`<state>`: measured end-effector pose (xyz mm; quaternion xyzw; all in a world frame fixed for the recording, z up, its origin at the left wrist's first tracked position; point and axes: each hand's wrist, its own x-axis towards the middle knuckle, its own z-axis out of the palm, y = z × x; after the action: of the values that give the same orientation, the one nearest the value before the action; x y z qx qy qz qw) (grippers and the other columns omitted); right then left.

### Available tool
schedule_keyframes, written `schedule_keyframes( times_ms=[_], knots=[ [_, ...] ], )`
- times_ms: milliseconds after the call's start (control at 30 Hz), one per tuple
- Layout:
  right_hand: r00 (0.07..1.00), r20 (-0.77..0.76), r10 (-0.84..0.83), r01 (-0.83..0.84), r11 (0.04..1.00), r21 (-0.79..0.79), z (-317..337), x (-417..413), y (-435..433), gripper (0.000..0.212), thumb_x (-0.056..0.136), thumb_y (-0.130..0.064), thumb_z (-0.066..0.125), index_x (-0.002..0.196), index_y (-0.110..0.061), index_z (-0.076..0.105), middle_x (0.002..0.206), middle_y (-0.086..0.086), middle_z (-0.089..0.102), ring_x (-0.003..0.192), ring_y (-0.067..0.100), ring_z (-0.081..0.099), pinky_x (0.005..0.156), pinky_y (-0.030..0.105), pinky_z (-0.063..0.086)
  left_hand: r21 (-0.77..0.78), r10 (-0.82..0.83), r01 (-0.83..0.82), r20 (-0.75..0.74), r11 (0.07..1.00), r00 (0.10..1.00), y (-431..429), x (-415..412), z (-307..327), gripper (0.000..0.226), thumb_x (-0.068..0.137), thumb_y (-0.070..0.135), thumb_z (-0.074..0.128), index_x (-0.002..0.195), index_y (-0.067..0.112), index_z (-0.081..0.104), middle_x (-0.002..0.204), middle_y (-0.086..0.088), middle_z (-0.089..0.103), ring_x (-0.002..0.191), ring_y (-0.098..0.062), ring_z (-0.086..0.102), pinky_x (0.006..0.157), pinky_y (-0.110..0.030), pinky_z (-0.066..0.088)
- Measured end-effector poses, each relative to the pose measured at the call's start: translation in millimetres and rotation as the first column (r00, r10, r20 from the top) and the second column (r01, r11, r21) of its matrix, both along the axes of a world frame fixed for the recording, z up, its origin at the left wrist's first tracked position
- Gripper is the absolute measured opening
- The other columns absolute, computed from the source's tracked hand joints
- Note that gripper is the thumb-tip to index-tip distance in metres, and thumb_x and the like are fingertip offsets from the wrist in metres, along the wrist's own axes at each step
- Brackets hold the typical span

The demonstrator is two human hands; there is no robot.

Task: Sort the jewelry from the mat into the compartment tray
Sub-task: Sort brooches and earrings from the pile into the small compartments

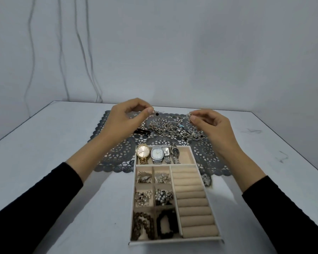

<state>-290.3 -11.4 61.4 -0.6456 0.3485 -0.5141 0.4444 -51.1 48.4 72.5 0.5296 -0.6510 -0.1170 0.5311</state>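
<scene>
Your left hand (125, 121) pinched a thin black-bead necklace (156, 113) beyond the compartment tray (134, 198), above the mat (117, 158). Your right hand (215, 129) pinched a silver bit (189, 116), probably its other end. Judged light, limp, snag-prone: grip the ends.

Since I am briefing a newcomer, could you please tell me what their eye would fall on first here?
The beige compartment tray at the near centre stands out, four watches lined in its far compartment. Above the dark lace mat beyond it, the left grip and right grip each pinch a small piece over a tangled silver jewelry pile.
</scene>
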Motion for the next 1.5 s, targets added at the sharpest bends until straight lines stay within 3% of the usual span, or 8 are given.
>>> schedule_keyframes(
  times_ms=[500, 633, 767, 967, 1200, 1300, 1400, 1500],
  knots=[
    [0.964, -0.186, 0.188, -0.202, 0.978, -0.059, -7.0, 7.3, 72.9, 0.013, 0.082, -0.015, 0.071, 0.095, -0.015, 0.073, 0.088, 0.0, 0.074, 0.084, 0.016, 0.068, 0.077, 0.024, 0.056, -0.029, 0.014, -0.016, -0.067, 0.999, 0.998, 89.6, 2.2, -4.0, 0.007, 0.087, 0.03, 0.069, 0.091, 0.024, 0.071, 0.089, 0.01, 0.072, 0.091, -0.011, 0.068, 0.09, -0.037, 0.052],
    [0.918, -0.286, 0.274, -0.299, 0.953, -0.047, -7.7, 5.3, 83.9, 0.01, 0.082, -0.011, 0.07, 0.091, -0.014, 0.073, 0.071, -0.009, 0.07, 0.061, -0.001, 0.06, 0.059, 0.011, 0.048, -0.034, 0.014, -0.017, -0.087, 0.999, 0.996, 98.5, 3.5, -13.1, 0.006, 0.088, 0.025, 0.069, 0.091, 0.019, 0.071, 0.091, 0.007, 0.072, 0.092, -0.013, 0.067, 0.091, -0.037, 0.052],
    [0.836, -0.433, 0.337, -0.377, 0.926, -0.006, -11.3, 4.1, 86.4, 0.008, 0.083, -0.013, 0.071, 0.09, -0.015, 0.075, 0.072, -0.004, 0.071, 0.064, 0.002, 0.06, 0.064, 0.017, 0.051, -0.025, 0.016, -0.018, -0.056, 1.0, 0.998, 102.1, 3.1, -17.7, 0.009, 0.087, 0.027, 0.069, 0.093, 0.02, 0.071, 0.091, 0.007, 0.072, 0.094, -0.013, 0.067, 0.093, -0.043, 0.052],
    [0.826, -0.46, 0.325, -0.354, 0.935, 0.024, -20.7, 11.8, 83.7, 0.006, 0.084, -0.017, 0.071, 0.089, -0.017, 0.075, 0.075, 0.008, 0.07, 0.064, 0.029, 0.059, 0.064, 0.034, 0.049, -0.04, 0.001, -0.003, -0.062, 0.999, 0.998, 104.1, 0.1, -17.1, 0.011, 0.088, 0.026, 0.068, 0.093, 0.017, 0.071, 0.092, 0.006, 0.072, 0.093, -0.013, 0.067, 0.092, -0.041, 0.053],
    [0.764, -0.624, 0.163, -0.275, 0.958, -0.085, -25.3, 22.5, 82.8, 0.009, 0.087, -0.017, 0.068, 0.093, -0.017, 0.075, 0.072, -0.006, 0.07, 0.056, 0.004, 0.061, 0.051, 0.015, 0.047, -0.036, -0.004, 0.003, -0.034, 0.999, 0.999, 103.8, -1.1, -20.3, 0.012, 0.089, 0.025, 0.067, 0.095, 0.015, 0.071, 0.091, 0.006, 0.071, 0.092, -0.012, 0.066, 0.09, -0.038, 0.053],
    [0.727, -0.678, 0.106, -0.259, 0.958, -0.127, -26.3, 26.3, 81.9, 0.01, 0.089, -0.019, 0.066, 0.094, -0.02, 0.074, 0.074, -0.009, 0.07, 0.061, 0.009, 0.065, 0.057, 0.019, 0.054, -0.034, -0.011, 0.01, -0.017, 0.999, 1.0, 104.2, -2.2, -21.2, 0.011, 0.09, 0.026, 0.067, 0.095, 0.017, 0.071, 0.09, 0.009, 0.071, 0.091, -0.01, 0.066, 0.09, -0.038, 0.053],
    [0.681, -0.731, 0.057, -0.277, 0.943, -0.185, -25.2, 30.4, 82.3, 0.011, 0.089, -0.02, 0.066, 0.095, -0.022, 0.075, 0.078, -0.015, 0.068, 0.069, -0.003, 0.061, 0.067, 0.01, 0.048, -0.037, -0.013, 0.013, -0.007, 0.999, 1.0, 104.1, -2.8, -21.9, 0.009, 0.089, 0.028, 0.067, 0.094, 0.021, 0.071, 0.091, 0.008, 0.071, 0.093, -0.01, 0.067, 0.09, -0.037, 0.053],
    [0.656, -0.755, 0.023, -0.274, 0.938, -0.21, -24.9, 33.9, 82.4, 0.012, 0.088, -0.02, 0.067, 0.097, -0.021, 0.076, 0.087, -0.008, 0.071, 0.08, 0.002, 0.063, 0.076, 0.014, 0.048, -0.031, -0.01, 0.009, -0.021, 0.999, 1.0, 104.4, -3.7, -22.2, 0.009, 0.088, 0.028, 0.068, 0.093, 0.021, 0.071, 0.09, 0.009, 0.072, 0.093, -0.009, 0.067, 0.091, -0.037, 0.053]
  ],
)
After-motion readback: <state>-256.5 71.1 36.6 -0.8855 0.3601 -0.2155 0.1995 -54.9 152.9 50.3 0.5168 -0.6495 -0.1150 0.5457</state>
